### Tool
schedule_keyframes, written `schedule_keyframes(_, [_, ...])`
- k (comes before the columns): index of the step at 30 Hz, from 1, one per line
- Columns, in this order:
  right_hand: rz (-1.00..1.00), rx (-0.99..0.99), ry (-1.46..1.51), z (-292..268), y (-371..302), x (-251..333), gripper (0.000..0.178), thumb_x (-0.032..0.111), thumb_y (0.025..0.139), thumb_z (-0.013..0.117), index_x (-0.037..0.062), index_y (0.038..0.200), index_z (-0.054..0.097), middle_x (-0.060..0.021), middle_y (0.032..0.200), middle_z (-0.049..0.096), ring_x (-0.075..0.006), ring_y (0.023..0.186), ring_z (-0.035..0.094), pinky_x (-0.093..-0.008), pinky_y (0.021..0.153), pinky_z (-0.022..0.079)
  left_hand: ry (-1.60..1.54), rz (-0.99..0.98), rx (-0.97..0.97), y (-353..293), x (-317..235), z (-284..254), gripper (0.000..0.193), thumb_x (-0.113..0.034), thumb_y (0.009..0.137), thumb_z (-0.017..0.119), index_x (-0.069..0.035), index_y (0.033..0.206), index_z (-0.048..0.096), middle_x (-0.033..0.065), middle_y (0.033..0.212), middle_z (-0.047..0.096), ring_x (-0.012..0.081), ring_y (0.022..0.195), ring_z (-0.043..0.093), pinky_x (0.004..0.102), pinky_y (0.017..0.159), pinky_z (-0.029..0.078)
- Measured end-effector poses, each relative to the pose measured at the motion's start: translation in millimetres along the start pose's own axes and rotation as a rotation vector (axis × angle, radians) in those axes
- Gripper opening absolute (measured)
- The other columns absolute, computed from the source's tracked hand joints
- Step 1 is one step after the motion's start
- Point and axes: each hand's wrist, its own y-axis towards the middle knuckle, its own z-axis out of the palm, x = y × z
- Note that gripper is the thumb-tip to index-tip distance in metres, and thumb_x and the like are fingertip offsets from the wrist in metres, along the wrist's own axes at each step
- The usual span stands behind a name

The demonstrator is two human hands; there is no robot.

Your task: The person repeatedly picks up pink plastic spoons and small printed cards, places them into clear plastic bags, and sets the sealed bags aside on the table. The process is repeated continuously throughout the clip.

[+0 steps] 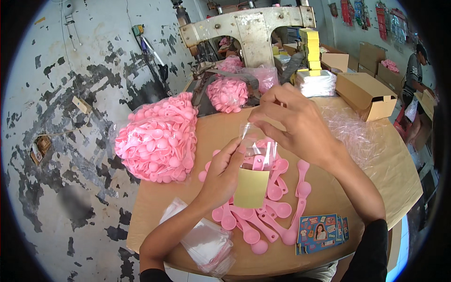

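Observation:
My left hand (pixel 226 171) is closed on the edge of a clear plastic bag (pixel 272 152), held upright over the table. A plain gold card (pixel 253 189) shows at the bag's lower part, with pink plastic close behind it; whether that is inside cannot be told. At the bag's top, my right hand (pixel 293 122) has its thumb and forefinger drawn together in a pinch; what they grip is too small to make out. Below lie loose pink measuring spoons (pixel 282 210). Flat empty clear bags (pixel 206 242) rest by my left forearm, and blue printed cards (pixel 320 232) near my right.
A large bag of pink spoons (pixel 157 141) stands at the left edge of the brown-covered table (pixel 399 174). Thin clear plastic strips (pixel 352 134) are heaped right. Behind are a cardboard box (pixel 366 91), yellow stacks (pixel 311 47) and a metal machine (pixel 249 35). A person (pixel 416 70) is far right.

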Motion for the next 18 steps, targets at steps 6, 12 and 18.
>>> schedule_keyframes(6, [0.013, 0.23, -0.108, 5, -6, 8, 0.014, 0.018, 0.076, 0.07, 0.0063, 0.084, 0.069, -0.0064, 0.08, 0.062, -0.0249, 0.085, 0.059, -0.0383, 0.073, 0.051, 0.073, 0.073, 0.0, -11, -14, 11, 0.037, -0.013, 0.103, 0.034, 0.002, 0.136, 0.04, 0.0055, 0.109, 0.056, 0.009, 0.09, 0.057, 0.022, 0.075, 0.049])
schedule_keyframes(12, [0.019, 0.326, -0.138, 0, -7, 11, 0.018, 0.022, 0.074, 0.073, 0.0062, 0.084, 0.069, -0.0054, 0.077, 0.064, -0.0255, 0.077, 0.058, -0.0374, 0.071, 0.049, 0.399, 0.159, -0.008, -18, -11, 5, 0.038, -0.012, 0.103, 0.034, 0.004, 0.137, 0.04, 0.0046, 0.107, 0.056, 0.007, 0.088, 0.054, 0.0216, 0.077, 0.044])
schedule_keyframes(18, [-0.061, 0.373, -0.098, 15, -17, 5, 0.015, 0.02, 0.075, 0.069, 0.0055, 0.073, 0.068, -0.0084, 0.066, 0.063, -0.027, 0.076, 0.062, -0.0398, 0.069, 0.05, 0.608, -0.082, 0.091, -28, -33, -1, 0.037, -0.013, 0.101, 0.038, 0.002, 0.134, 0.046, 0.0087, 0.099, 0.06, 0.0111, 0.089, 0.056, 0.0256, 0.079, 0.044])
